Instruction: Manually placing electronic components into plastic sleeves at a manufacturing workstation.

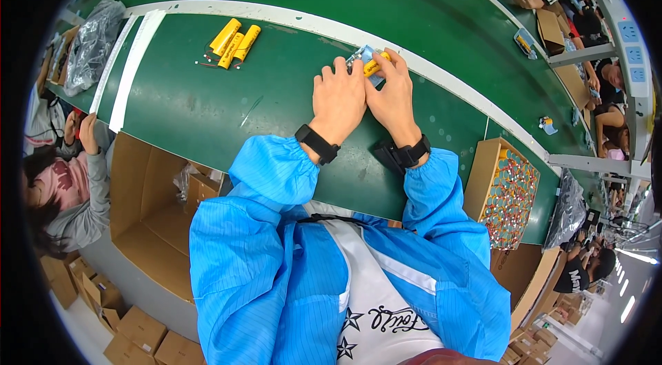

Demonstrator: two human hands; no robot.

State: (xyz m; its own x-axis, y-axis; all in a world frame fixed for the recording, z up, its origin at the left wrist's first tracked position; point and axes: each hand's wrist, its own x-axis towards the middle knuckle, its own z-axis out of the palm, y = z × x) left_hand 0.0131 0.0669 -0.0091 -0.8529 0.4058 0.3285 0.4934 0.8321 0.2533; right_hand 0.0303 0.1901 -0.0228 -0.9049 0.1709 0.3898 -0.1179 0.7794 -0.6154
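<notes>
Head view looks down on both hands pressed side by side on a green bench point(207, 110). The left hand point(338, 96) lies knuckles up, fingers curled forward, its fingertips at the near edge of a yellow cell point(374, 65) that sits partly in a small blue-and-clear pack point(361, 56). The right hand point(393, 96) is closed on the cell from the right, thumb and forefinger pinching its yellow body, so the cell pokes out just beyond the fingertips of both hands, toward the white strip point(441, 79) that edges the bench. Whether the left hand actually clamps the pack or only steadies it I cannot tell; its fingers hide the contact. Both wrists wear black straps, and blue sleeves run back to the lower edge.

Well to the left, four more yellow cells point(233, 41) with thin wires lie in a loose bunch on the bench. A cardboard tray point(483, 172) packed with upright cells stands to the right, near the right elbow.
</notes>
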